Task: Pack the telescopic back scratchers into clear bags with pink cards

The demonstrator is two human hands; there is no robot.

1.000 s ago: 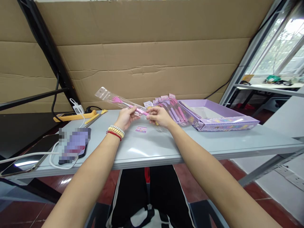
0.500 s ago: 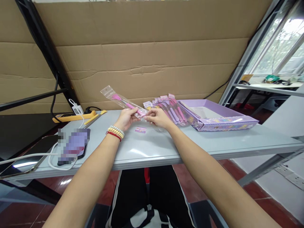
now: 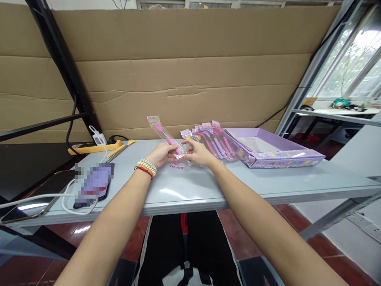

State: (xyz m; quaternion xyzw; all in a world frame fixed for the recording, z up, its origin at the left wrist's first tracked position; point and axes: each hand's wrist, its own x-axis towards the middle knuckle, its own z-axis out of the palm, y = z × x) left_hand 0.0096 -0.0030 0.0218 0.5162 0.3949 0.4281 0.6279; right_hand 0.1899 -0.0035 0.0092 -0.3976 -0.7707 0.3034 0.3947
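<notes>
A pink pen-like stick in a clear plastic sleeve (image 3: 168,138) leans up and to the left above the table. My left hand (image 3: 163,154), with beaded bracelets and a red string at its wrist, is closed on the sleeve's lower part. At the sleeve's lower end is my right hand (image 3: 199,153), its thumb and forefinger apart; any contact with the plastic is hard to make out. Below the hands lies a small purple label (image 3: 176,166) on the table. Several similar bagged sticks (image 3: 218,141), pink and purple with printed tops, lie just beyond my right hand.
A shallow purple box (image 3: 282,157) stands right of the bagged sticks. On the left lie a phone (image 3: 95,182), a white cable (image 3: 66,194), a dark glossy tablet-like slab (image 3: 38,194), a yellow-handled cutter (image 3: 120,150) and a yellow item (image 3: 92,148). Cardboard (image 3: 190,71) walls the back.
The bagged stick has swung more upright, its top moving right. My right thumb and forefinger have parted from their pinch. The view has tipped slightly upward.
</notes>
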